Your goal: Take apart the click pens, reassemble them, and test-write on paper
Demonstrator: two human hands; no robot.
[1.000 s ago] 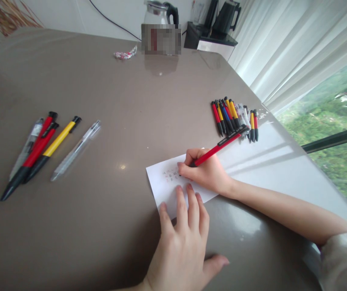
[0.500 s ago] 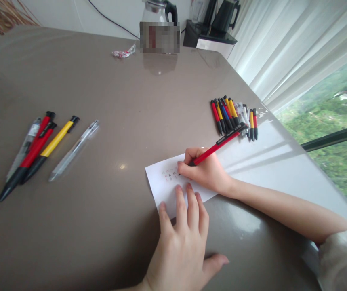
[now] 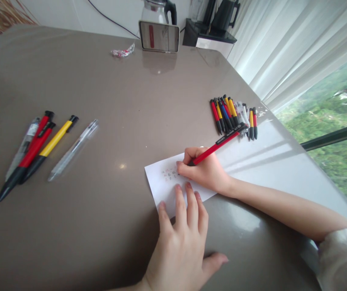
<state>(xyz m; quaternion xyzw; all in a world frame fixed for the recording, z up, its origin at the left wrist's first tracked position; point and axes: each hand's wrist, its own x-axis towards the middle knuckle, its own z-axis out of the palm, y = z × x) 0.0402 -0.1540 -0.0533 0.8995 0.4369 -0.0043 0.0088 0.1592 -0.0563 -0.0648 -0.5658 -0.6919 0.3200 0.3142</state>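
A red ballpoint pen (image 3: 214, 148) with a black clip is held in my right hand (image 3: 206, 171), its tip down by the paper and hidden behind my fingers. Under both hands lies a white sheet of paper (image 3: 155, 173) bearing rows of small red and black characters, too small to read. My left hand (image 3: 182, 238) is spread out, with its fingertips resting on the near edge of the sheet and the thumb out over the table.
At the left lie a yellow pen (image 3: 56, 139), red pens (image 3: 34, 153) and clear pens (image 3: 73, 149). Several mixed pens (image 3: 226, 113) are bunched at the right. A phone (image 3: 159, 37) leans before a glass kettle (image 3: 155, 12) at the back, beside a crumpled wrapper (image 3: 123, 51).
Both hands, the pen and the paper hold nearly the same place. The whole view has shifted very slightly. The phone screen, blurred out before, is visible now.
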